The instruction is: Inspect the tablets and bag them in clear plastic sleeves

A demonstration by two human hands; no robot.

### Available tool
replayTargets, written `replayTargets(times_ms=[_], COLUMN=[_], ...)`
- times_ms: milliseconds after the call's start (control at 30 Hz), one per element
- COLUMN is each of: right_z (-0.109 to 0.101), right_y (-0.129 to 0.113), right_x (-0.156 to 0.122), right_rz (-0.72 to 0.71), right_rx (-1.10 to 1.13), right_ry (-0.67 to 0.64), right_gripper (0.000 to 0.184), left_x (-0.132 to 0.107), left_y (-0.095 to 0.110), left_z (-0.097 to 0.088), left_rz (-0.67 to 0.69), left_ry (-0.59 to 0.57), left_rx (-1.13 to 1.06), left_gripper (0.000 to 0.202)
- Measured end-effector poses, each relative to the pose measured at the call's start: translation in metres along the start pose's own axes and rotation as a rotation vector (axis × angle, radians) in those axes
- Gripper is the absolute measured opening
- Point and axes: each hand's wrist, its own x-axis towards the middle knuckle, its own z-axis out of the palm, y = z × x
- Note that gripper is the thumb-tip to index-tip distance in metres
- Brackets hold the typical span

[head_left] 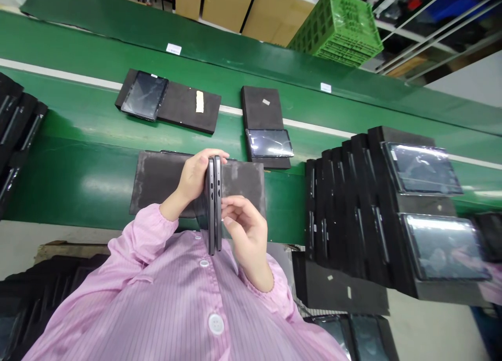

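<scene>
Two dark tablets [215,207] stand upright face to face in front of my chest, with their thin port edges turned up toward me. My left hand [193,177] is closed on the pair near the far end, its fingers reaching over the top. On the right side, my right hand [249,238] is half curled, thumb and fingers apart. Its fingertips are at the right tablet's face; whether they press on it I cannot tell. Beneath the tablets lies a black foam pad [245,186] on the green bench.
Farther back, one tablet [145,95] and another tablet [270,143] rest on black foam blocks. A row of foam holders with tablets [353,209] stands to the right, more foam holders [18,126] to the left. Behind the green bench edge [235,53] are green crates [339,29] and cardboard boxes [227,8].
</scene>
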Motion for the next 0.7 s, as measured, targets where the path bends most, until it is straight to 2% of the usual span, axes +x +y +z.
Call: replayTargets(times_ms=[233, 533, 700], right_z=[-0.004, -0.007, -0.009], right_y=[-0.002, -0.003, -0.004], right_x=[-0.003, 0.001, 0.001], right_rz=[0.003, 0.039, 0.074], right_rx=[-0.013, -0.012, -0.024], right_ry=[0.028, 0.065, 0.099], right_gripper=[0.033, 0.030, 0.025], left_x=[0.002, 0.015, 0.017], left_y=[0.001, -0.007, -0.008], left_z=[0.006, 0.015, 0.020], left_rz=[0.008, -0.104, -0.106], left_ry=[-0.017, -0.009, -0.026], left_rx=[-0.003, -0.042, -0.025], left_gripper=[0.060, 0.062, 0.062])
